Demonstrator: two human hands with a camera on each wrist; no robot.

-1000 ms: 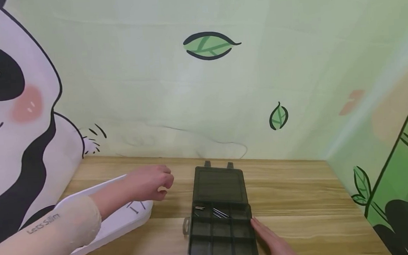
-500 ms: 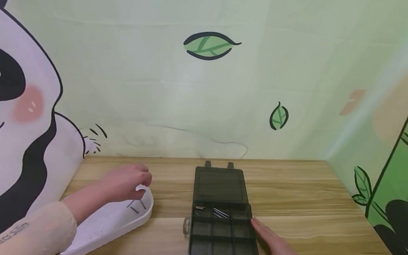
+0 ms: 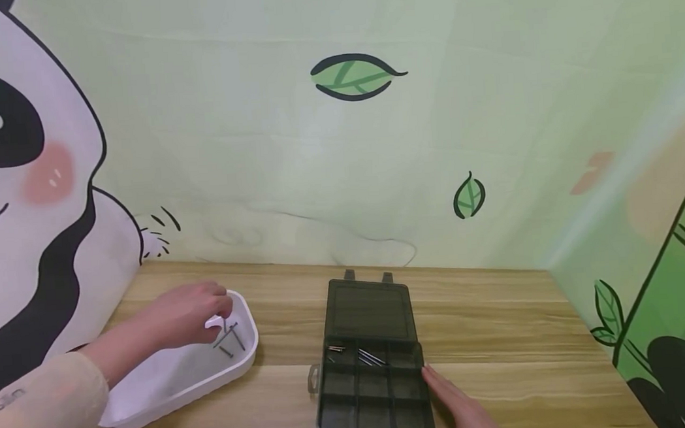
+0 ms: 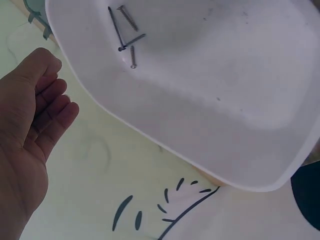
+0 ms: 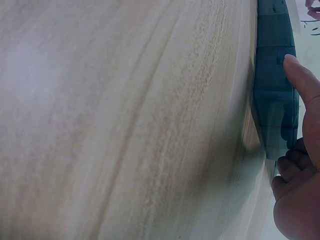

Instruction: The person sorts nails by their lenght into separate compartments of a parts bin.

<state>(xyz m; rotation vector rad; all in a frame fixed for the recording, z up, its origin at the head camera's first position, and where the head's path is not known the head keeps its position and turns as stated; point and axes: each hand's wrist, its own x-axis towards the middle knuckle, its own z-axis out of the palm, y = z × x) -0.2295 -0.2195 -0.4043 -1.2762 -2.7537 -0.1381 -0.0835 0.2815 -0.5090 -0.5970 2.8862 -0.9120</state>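
to pick up a screw [image 4: 128, 19] from the white tray [image 4: 200, 80], i think you should come down slowly and pinch it by its middle. two screws look crossed, so take a loose one first. the screws lie at the tray's far right end. your left hand [image 3: 186, 315] is over the tray, fingers softly bent, with nothing in them that i can see. your right hand [image 3: 463, 413] holds the near right corner of the dark box [image 3: 408, 387]. a second ago your left hand reached out past the tray toward the box; your right hand has stayed put.
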